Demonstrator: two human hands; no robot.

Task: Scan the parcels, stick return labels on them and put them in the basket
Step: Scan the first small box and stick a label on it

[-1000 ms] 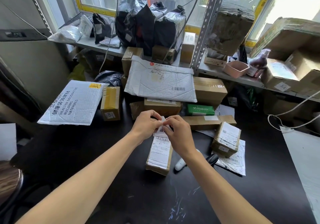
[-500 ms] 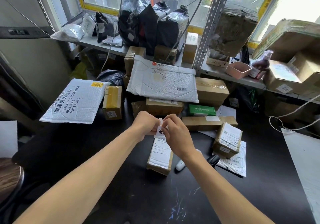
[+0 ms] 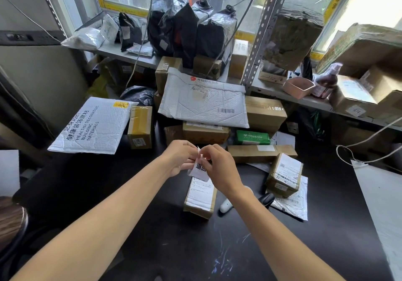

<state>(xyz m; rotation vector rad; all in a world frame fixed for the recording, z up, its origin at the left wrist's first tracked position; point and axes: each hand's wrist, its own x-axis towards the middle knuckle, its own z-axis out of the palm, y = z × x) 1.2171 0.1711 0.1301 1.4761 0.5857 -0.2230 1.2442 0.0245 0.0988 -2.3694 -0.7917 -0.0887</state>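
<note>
A small white return label point(image 3: 199, 170) with black characters hangs between both hands above the table's middle. My left hand point(image 3: 181, 156) pinches its left edge and my right hand point(image 3: 219, 167) pinches its upper right part. Directly under the label lies a small brown cardboard parcel point(image 3: 201, 196) with a white shipping label on top, untouched by either hand. A white and black handheld scanner point(image 3: 226, 205) lies on the table just right of that parcel, partly hidden by my right forearm. No basket is in view.
The black table point(image 3: 152, 226) carries a heap of parcels behind the hands: a white bubble mailer point(image 3: 204, 102), brown boxes point(image 3: 264, 113), a green packet point(image 3: 252, 137), a long flat box point(image 3: 261, 152). Another labelled box point(image 3: 285, 175) sits right, a printed mailer point(image 3: 93, 126) left. Shelves hold dark bags point(image 3: 185, 30).
Both hands have lifted a little and the label has peeled further open, so more of it hangs below my fingers. The parcel and scanner have not moved.
</note>
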